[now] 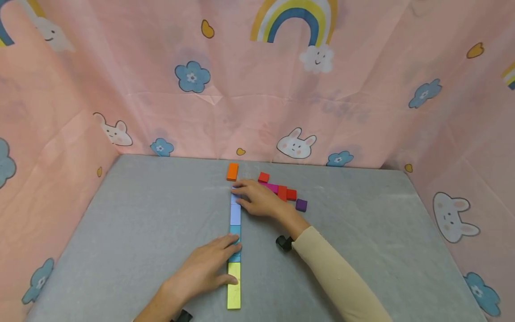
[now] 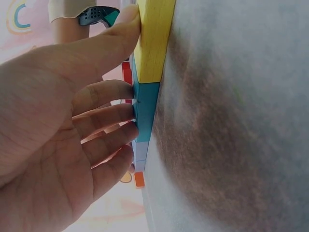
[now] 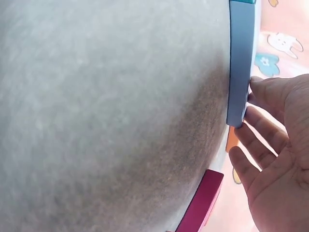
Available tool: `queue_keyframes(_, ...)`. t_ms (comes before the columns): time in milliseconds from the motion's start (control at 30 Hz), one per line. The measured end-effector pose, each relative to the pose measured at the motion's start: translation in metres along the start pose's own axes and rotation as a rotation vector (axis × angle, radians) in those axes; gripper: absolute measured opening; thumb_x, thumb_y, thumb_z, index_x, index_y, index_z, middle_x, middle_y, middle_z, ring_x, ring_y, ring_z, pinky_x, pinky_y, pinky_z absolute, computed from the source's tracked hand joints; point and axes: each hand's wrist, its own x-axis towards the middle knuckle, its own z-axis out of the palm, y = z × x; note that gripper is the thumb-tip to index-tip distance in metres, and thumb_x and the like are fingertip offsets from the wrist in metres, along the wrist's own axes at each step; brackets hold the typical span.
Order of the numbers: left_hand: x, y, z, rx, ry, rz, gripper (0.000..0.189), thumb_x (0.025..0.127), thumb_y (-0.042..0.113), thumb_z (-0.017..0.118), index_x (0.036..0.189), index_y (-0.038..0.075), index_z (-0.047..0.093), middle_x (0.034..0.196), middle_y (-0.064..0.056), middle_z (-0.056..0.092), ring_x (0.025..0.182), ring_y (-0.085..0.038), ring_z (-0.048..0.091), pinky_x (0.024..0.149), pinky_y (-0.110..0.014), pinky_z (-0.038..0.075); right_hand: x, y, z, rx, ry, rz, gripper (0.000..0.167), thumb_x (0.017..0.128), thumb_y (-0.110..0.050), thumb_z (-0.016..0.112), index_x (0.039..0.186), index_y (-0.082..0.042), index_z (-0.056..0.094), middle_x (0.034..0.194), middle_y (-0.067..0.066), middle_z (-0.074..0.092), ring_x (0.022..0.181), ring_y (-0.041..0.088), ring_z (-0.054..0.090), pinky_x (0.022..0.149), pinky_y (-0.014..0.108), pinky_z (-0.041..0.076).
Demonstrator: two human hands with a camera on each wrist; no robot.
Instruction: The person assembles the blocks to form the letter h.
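Note:
A straight row of blocks runs away from me: yellow nearest, then teal, then light blue blocks at the far end. My left hand lies over the near part from the left, its fingertips on the teal section and its thumb on the yellow. At the far end, my right hand reaches in from the right. Its thumb and fingertips touch the top and edge of the last light blue block, fingers loosely extended. Just beyond that end lies an orange block.
Right of the row's far end sits a loose group: red cubes, a magenta block, an orange-red block and a purple cube. The grey tabletop meets a pink printed curtain at the back and sides.

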Motion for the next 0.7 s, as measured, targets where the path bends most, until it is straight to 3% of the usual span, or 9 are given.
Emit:
queue_keyframes(400,0.001,0.002,-0.001,0.013,0.013,0.014,0.074,0.084,0.037,0.089,0.145,0.005,0.063,0.16,-0.011,0.055,0.149,-0.032,0.053,0.116,-0.052,0.052,-0.002,-0.002,0.004,-0.014,0.042,0.018,0.044,0.107,-0.025,0.065,0.147,-0.009,0.063,0.156,0.008,0.058,0.151,0.028,0.05,0.129,0.046,0.039)
queue_keyframes(700,0.0,0.002,0.001,0.009,0.014,0.012,0.076,0.083,0.037,0.09,0.146,0.005,0.062,0.16,-0.012,0.055,0.148,-0.033,0.053,0.116,-0.053,0.052,-0.013,-0.005,-0.003,0.092,0.147,0.062,0.039,0.106,-0.022,0.066,0.142,-0.01,0.068,0.154,0.009,0.06,0.146,0.029,0.055,0.125,0.048,0.046)
